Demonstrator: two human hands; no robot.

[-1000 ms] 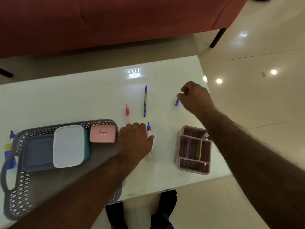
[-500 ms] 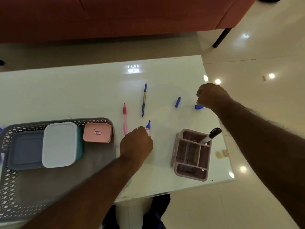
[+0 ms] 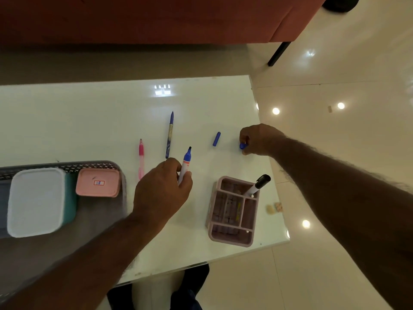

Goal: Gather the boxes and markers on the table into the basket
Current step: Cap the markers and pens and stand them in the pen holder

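Note:
My left hand (image 3: 162,191) grips an uncapped blue marker (image 3: 186,162), lifted off the white table (image 3: 89,121) with its black tip pointing away. My right hand (image 3: 259,139) pinches a blue cap (image 3: 242,146) near the table's right edge. A second blue cap (image 3: 216,138) lies loose to its left. A blue pen (image 3: 169,135) and a pink pen (image 3: 141,158) lie in the middle. The grey basket (image 3: 107,166) at the left holds a white-lidded teal box (image 3: 38,201) and a small pink box (image 3: 98,182).
A pink compartment organizer (image 3: 232,233) stands near the front right edge with a black marker (image 3: 257,185) leaning in it. A red sofa (image 3: 156,19) runs behind the table. Glossy tiled floor lies to the right, with small scraps (image 3: 274,208) on it.
My left hand has lifted the blue marker off the table. My right hand moved from the first cap to the second one by the right edge and closed on it.

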